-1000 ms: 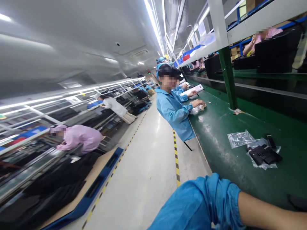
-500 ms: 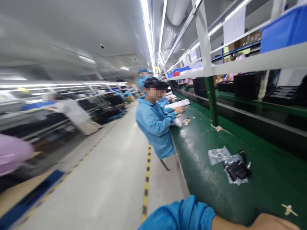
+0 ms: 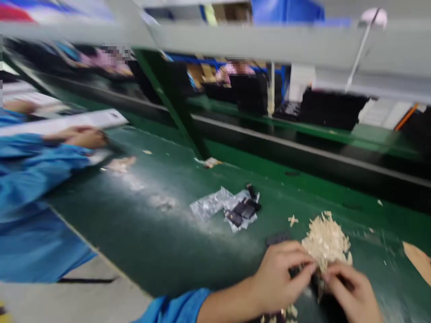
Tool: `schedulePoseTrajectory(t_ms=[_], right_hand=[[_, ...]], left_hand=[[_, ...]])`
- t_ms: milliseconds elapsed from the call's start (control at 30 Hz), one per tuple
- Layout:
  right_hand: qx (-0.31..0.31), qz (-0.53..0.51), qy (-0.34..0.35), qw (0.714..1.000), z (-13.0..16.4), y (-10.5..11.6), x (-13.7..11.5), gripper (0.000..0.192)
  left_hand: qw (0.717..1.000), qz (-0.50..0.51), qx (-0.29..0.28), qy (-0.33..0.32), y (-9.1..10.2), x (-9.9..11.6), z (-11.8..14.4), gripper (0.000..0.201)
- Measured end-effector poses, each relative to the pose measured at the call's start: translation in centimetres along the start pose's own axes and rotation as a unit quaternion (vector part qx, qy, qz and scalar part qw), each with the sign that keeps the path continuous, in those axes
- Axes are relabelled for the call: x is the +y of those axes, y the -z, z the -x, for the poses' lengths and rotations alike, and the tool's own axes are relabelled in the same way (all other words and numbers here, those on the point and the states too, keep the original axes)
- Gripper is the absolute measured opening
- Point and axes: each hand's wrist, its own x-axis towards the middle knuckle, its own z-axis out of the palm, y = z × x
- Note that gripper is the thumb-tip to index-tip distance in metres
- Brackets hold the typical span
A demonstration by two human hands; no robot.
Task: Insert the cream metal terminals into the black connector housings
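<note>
While both hands pinch a dark part near the belt edge; open belt left.

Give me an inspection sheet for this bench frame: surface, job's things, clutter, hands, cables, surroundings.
Surface: green belt, dull sheen, pale flecks scattered.
Job's things: heap of small pale pieces by the hands; a dark part between the fingers, blurred, kind unclear.
Clutter: clear plastic bags with small black parts lying on them; single pale scrap; tan piece at the right edge.
Hands: left hand and right hand close together, both pinching at the dark part.
Cables: nothing seen.
Surroundings: co-worker's blue sleeve at left, green upright post, shelf with black trays behind; picture motion-blurred.
</note>
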Motion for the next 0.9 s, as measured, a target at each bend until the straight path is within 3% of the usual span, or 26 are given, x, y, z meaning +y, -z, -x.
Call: schedulePoseTrajectory(t_ms=[133, 300, 533, 700, 900], right_hand=[[-0.016, -0.018, -0.025, 0.999, 0.6, 0.7, -1.6, 0.022], [-0.031, -0.004, -0.045, 0.999, 0.1, 1.1, -3.0, 0.016], [-0.041, 0.000, -0.046, 0.998, 0.7, 1.0, -3.4, 0.014], [-0.045, 0.009, -0.045, 0.998, 0.5, 0.9, -3.8, 0.015], [-0.040, 0.029, -0.026, 0.998, 0.5, 0.9, -4.0, 0.013]], left_hand=[[0.998, 0.012, -0.015, -0.056, 0.9, 1.6, -1.3, 0.014], [0.999, -0.015, 0.000, -0.050, 0.7, 1.7, -1.2, 0.013], [0.996, -0.055, -0.025, -0.063, 0.8, 1.6, -0.9, 0.019], [0.996, -0.070, 0.001, -0.062, 1.0, 1.8, -1.0, 0.016], [0.992, -0.091, -0.063, -0.064, 1.3, 1.9, -0.8, 0.019]])
